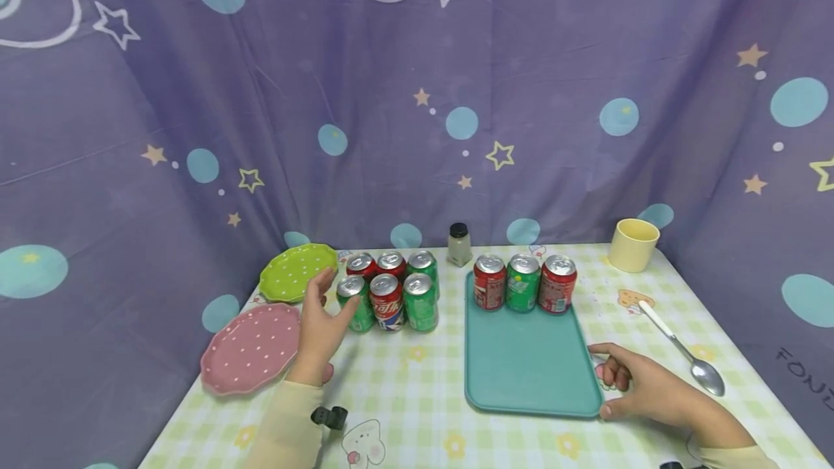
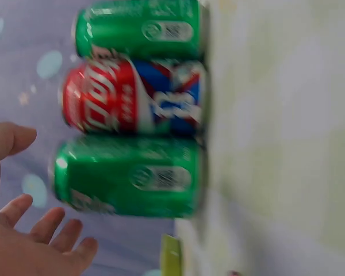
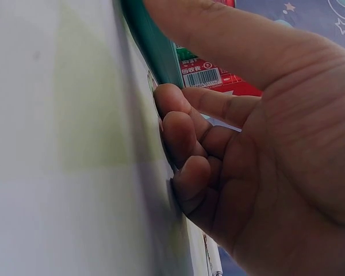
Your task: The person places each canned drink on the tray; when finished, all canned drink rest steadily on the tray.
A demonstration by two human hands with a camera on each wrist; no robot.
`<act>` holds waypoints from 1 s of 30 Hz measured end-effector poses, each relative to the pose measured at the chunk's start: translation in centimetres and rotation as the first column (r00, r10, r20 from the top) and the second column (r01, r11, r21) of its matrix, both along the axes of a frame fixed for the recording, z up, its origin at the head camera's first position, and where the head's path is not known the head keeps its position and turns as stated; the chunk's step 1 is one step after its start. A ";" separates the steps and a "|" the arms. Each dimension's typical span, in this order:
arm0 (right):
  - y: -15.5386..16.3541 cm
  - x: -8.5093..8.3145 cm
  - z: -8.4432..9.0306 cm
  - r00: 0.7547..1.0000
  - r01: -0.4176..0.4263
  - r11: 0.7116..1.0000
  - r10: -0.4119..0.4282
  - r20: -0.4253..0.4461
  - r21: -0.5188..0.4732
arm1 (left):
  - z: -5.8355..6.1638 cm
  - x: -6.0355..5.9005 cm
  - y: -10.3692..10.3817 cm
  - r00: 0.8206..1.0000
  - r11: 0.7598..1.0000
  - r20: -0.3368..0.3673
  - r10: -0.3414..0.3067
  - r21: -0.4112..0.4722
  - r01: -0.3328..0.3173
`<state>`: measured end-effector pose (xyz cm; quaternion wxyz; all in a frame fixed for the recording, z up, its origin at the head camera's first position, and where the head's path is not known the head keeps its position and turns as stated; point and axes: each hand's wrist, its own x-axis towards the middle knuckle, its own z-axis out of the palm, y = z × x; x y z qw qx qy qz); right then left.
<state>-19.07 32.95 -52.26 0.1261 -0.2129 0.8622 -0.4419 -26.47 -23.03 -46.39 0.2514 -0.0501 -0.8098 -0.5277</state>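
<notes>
Head view shows us the front-left green can (image 1: 365, 315) upright on the checked tablecloth (image 1: 404, 396), one in a group of six cans (image 1: 387, 304). Just beside it hovers our left hand (image 1: 319, 331), fingers spread, grasping nothing. Our right hand (image 1: 648, 386) touches the right rim of the teal tray (image 1: 531, 368), its fingers loosely bent, not clenched. Three more cans (image 1: 523, 285) stand at the tray's far end. Farther out we see a pink plate (image 1: 250, 349), a green plate (image 1: 296, 273), a shaker (image 1: 459, 247), a yellow cup (image 1: 632, 248) and a spoon (image 1: 708, 377).
</notes>
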 end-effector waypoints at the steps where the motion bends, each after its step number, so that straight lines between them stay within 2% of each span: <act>1: 0.0 0.0 0.0 1.000 0.000 1.000 0.000 0.000 0.000 | -0.5 -0.2 -0.4 1.000 1.000 0.025 -0.008 0.013 0.007; 7: -0.2 0.0 0.0 1.000 0.008 1.000 -0.008 0.003 0.009 | -2.2 -0.9 -1.7 0.983 0.995 0.169 -0.073 0.072 0.062; 12: -0.1 0.1 0.1 1.000 0.012 1.000 -0.012 -0.001 0.016 | -3.1 -1.3 -2.0 0.963 0.993 0.243 -0.113 0.072 0.098; 26: 0.0 0.1 -0.1 1.000 0.005 1.000 -0.005 -0.008 0.006 | -4.5 -2.0 -1.6 0.929 0.993 0.351 -0.119 0.054 0.107; 30: 0.0 0.1 -0.2 1.000 0.004 1.000 -0.004 -0.006 -0.004 | -4.8 -2.0 -1.5 0.929 0.994 0.352 -0.110 0.027 0.108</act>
